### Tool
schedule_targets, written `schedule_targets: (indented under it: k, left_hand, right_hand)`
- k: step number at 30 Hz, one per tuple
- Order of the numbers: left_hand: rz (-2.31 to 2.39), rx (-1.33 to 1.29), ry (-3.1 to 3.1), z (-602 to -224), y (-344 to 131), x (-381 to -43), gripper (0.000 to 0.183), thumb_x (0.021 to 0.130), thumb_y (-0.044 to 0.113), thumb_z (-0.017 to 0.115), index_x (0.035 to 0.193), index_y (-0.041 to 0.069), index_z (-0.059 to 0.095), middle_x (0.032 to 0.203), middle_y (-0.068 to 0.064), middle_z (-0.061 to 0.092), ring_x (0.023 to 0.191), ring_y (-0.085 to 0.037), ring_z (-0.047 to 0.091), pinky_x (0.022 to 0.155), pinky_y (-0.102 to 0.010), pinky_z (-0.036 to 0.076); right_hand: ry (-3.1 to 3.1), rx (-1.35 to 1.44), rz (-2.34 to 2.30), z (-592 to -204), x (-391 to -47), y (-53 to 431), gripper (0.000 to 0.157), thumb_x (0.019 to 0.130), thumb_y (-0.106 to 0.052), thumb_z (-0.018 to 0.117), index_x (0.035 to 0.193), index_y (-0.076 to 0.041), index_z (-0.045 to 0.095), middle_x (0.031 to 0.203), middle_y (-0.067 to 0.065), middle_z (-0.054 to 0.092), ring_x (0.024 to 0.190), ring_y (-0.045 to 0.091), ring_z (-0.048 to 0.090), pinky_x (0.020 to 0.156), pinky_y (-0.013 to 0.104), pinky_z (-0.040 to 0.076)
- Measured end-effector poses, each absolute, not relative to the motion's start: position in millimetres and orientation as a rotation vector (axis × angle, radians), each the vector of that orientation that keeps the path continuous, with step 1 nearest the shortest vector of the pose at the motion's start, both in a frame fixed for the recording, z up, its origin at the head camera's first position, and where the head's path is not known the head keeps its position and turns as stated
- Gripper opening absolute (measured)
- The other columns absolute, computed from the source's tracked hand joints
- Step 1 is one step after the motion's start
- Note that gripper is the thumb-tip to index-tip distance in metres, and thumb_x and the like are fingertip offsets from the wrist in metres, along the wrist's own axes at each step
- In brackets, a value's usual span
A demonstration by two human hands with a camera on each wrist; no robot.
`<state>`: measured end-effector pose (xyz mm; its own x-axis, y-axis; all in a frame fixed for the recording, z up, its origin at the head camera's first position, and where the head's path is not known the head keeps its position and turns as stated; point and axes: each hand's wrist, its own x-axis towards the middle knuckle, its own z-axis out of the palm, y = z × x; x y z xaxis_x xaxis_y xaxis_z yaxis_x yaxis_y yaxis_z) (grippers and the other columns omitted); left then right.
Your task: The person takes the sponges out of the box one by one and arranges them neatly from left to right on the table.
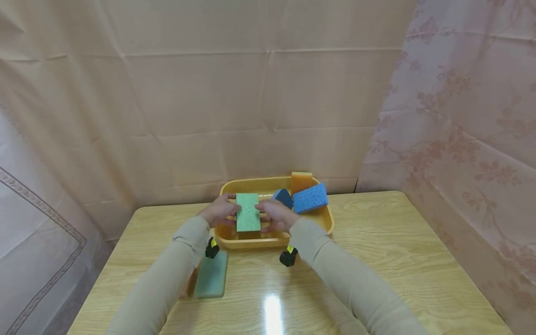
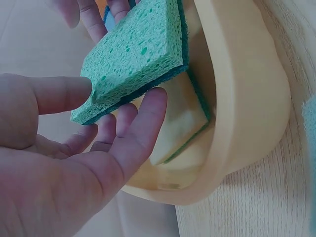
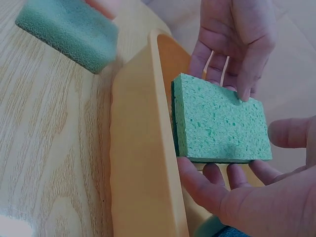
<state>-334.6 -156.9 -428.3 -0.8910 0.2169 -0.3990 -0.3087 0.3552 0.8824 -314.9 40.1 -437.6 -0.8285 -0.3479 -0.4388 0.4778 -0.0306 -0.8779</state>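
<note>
A light green sponge point(image 1: 248, 212) with a dark green scouring side is held between both hands above a yellow plastic basin point(image 1: 251, 243). My left hand point(image 1: 219, 211) grips its left edge, thumb on the upper face and fingers beneath. From the other side, my right hand point(image 1: 278, 216) holds the opposite edge the same way. In the left wrist view, a pale sponge point(image 2: 180, 118) with a green layer lies in the basin under the held one. Also in the basin are a speckled blue sponge point(image 1: 310, 198), an orange sponge point(image 1: 301, 182) and a dark blue-topped sponge point(image 1: 283, 197).
On the wooden table point(image 1: 368, 242), a dull green sponge point(image 1: 212, 275) lies in front of the basin, beside a partly hidden orange-pink one point(image 1: 188, 284). Cloth curtains point(image 1: 259, 102) hang close behind the table and along its sides.
</note>
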Motion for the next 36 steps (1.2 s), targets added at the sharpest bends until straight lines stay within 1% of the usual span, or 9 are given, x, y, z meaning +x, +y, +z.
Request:
schedule_targets:
  k: [3, 6, 12, 18, 21, 25, 30, 33, 36]
  left_hand:
    - [1.567, -0.075, 2.156, -429.4, -157.0, -334.3, 0.06, 0.102, 0.007, 0.054, 0.152, -0.001, 0.022, 0.133, -0.027, 0.045, 0.117, -0.038, 0.051, 0.097, -0.054, 0.051]
    - [1.575, -0.066, 2.15, -429.5, -157.0, -333.2, 0.062, 0.102, 0.006, 0.054, 0.153, -0.001, 0.019, 0.137, -0.028, 0.043, 0.12, -0.041, 0.051, 0.099, -0.057, 0.049]
    - [1.601, -0.051, 2.135, -428.0, -155.2, -331.9, 0.064, 0.101, 0.003, 0.052, 0.154, 0.0, 0.016, 0.139, -0.03, 0.042, 0.124, -0.045, 0.05, 0.103, -0.059, 0.044]
    - [1.614, -0.031, 2.138, -428.3, -155.4, -331.0, 0.063, 0.101, 0.002, 0.052, 0.154, 0.0, 0.017, 0.14, -0.031, 0.043, 0.123, -0.044, 0.051, 0.104, -0.059, 0.044]
    - [1.616, -0.005, 2.151, -428.7, -155.5, -330.3, 0.063, 0.101, 0.001, 0.051, 0.154, 0.0, 0.018, 0.139, -0.031, 0.044, 0.12, -0.041, 0.054, 0.101, -0.058, 0.046]
    - [1.613, 0.031, 2.169, -428.1, -154.9, -329.8, 0.062, 0.101, 0.002, 0.051, 0.154, 0.0, 0.017, 0.139, -0.032, 0.045, 0.113, -0.036, 0.058, 0.096, -0.055, 0.051]
    - [1.593, 0.042, 2.191, -426.0, -153.4, -329.3, 0.062, 0.1, 0.002, 0.05, 0.153, 0.0, 0.017, 0.14, -0.031, 0.045, 0.111, -0.036, 0.059, 0.094, -0.052, 0.053]
    - [1.585, 0.053, 2.195, -424.4, -154.3, -328.7, 0.063, 0.1, 0.002, 0.049, 0.154, 0.001, 0.017, 0.14, -0.031, 0.045, 0.114, -0.038, 0.058, 0.096, -0.053, 0.052]
    - [1.583, 0.066, 2.193, -423.7, -155.1, -328.7, 0.062, 0.099, 0.002, 0.048, 0.154, 0.002, 0.018, 0.136, -0.03, 0.047, 0.115, -0.039, 0.057, 0.098, -0.055, 0.05]
  right_hand:
    - [1.701, 0.127, -1.906, -436.3, -314.1, 40.3, 0.06, 0.107, -0.017, 0.05, 0.159, -0.004, 0.024, 0.16, 0.024, 0.024, 0.143, 0.047, 0.032, 0.106, 0.064, 0.04]
    - [1.72, 0.115, -1.895, -435.4, -314.1, 40.7, 0.059, 0.107, -0.017, 0.05, 0.159, -0.005, 0.025, 0.16, 0.024, 0.026, 0.141, 0.048, 0.034, 0.106, 0.063, 0.04]
    - [1.769, 0.113, -1.869, -435.8, -314.7, 41.4, 0.06, 0.106, -0.018, 0.052, 0.159, -0.006, 0.025, 0.159, 0.022, 0.03, 0.139, 0.047, 0.037, 0.105, 0.061, 0.042]
    - [1.779, 0.116, -1.876, -436.5, -316.3, 42.8, 0.061, 0.106, -0.018, 0.053, 0.159, -0.009, 0.025, 0.158, 0.018, 0.034, 0.137, 0.043, 0.042, 0.102, 0.058, 0.045]
    - [1.772, 0.12, -1.893, -437.5, -317.4, 44.0, 0.061, 0.105, -0.016, 0.054, 0.159, -0.007, 0.026, 0.154, 0.017, 0.04, 0.131, 0.039, 0.048, 0.101, 0.054, 0.047]
    - [1.78, 0.113, -1.903, -438.8, -318.6, 45.3, 0.06, 0.105, -0.014, 0.054, 0.157, -0.003, 0.027, 0.143, 0.019, 0.05, 0.121, 0.034, 0.058, 0.101, 0.051, 0.048]
    - [1.817, 0.1, -1.873, -439.0, -319.6, 46.9, 0.06, 0.105, -0.015, 0.055, 0.157, -0.002, 0.028, 0.133, 0.018, 0.056, 0.107, 0.029, 0.064, 0.098, 0.047, 0.051]
    - [1.787, 0.086, -1.898, -439.3, -319.1, 45.6, 0.06, 0.105, -0.013, 0.054, 0.157, -0.001, 0.025, 0.131, 0.019, 0.057, 0.106, 0.029, 0.065, 0.098, 0.048, 0.05]
    - [1.746, 0.067, -1.93, -441.0, -319.0, 44.7, 0.058, 0.106, -0.01, 0.052, 0.156, 0.001, 0.025, 0.131, 0.021, 0.057, 0.11, 0.032, 0.065, 0.101, 0.05, 0.049]
